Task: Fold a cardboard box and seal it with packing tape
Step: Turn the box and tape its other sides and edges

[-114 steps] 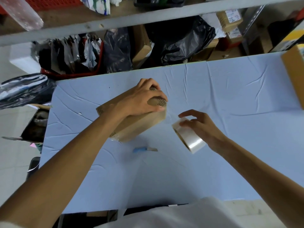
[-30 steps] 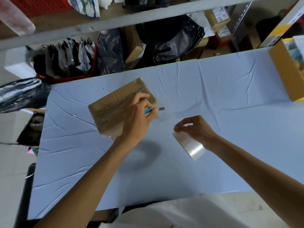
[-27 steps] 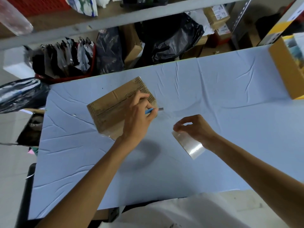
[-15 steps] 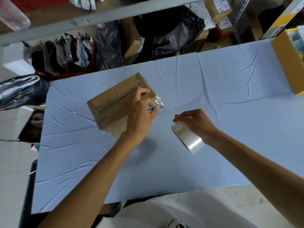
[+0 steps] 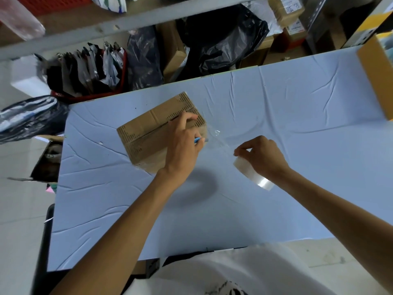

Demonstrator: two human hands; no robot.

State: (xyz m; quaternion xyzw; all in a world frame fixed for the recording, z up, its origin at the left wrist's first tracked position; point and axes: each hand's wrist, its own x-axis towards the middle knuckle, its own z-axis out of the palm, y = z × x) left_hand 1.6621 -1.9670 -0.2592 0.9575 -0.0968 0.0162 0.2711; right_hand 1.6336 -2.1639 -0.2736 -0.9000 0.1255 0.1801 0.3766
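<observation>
**Tape stretches from box to roll, cutter in the left hand**

The cardboard box (image 5: 153, 135) lies closed on the blue desk (image 5: 297, 128), in its far-left part, nearer the far edge than the near one and at a slant to the edges. Its top flaps meet in a seam that runs along its length. The left hand (image 5: 182, 145) lies over the box's right end. Its fingers are curled round a blue cutter (image 5: 198, 140), whose tip pokes out just past that end, and one fingertip rests on the top of the box. Whether the blade touches the tape cannot be told.

A strip of clear tape (image 5: 220, 143) runs from the right end of the box across to the right hand (image 5: 264, 159), which is above the middle of the desk, apart from the box. Its thumb and curled fingers grip a roll of clear tape (image 5: 254, 176). The roll hangs below the hand, toward the near edge, and its face catches a glare.

At the far-right corner of the desk stands a yellow-brown carton (image 5: 376, 81), cut off by the picture's edge. Beyond the far edge, black plastic bags (image 5: 223, 39), a red basket (image 5: 85, 97) stuffed with packets and brown parcels (image 5: 285, 9) crowd under a grey shelf (image 5: 127, 20). A white shirt (image 5: 234, 273) fills the bottom by the near edge.
</observation>
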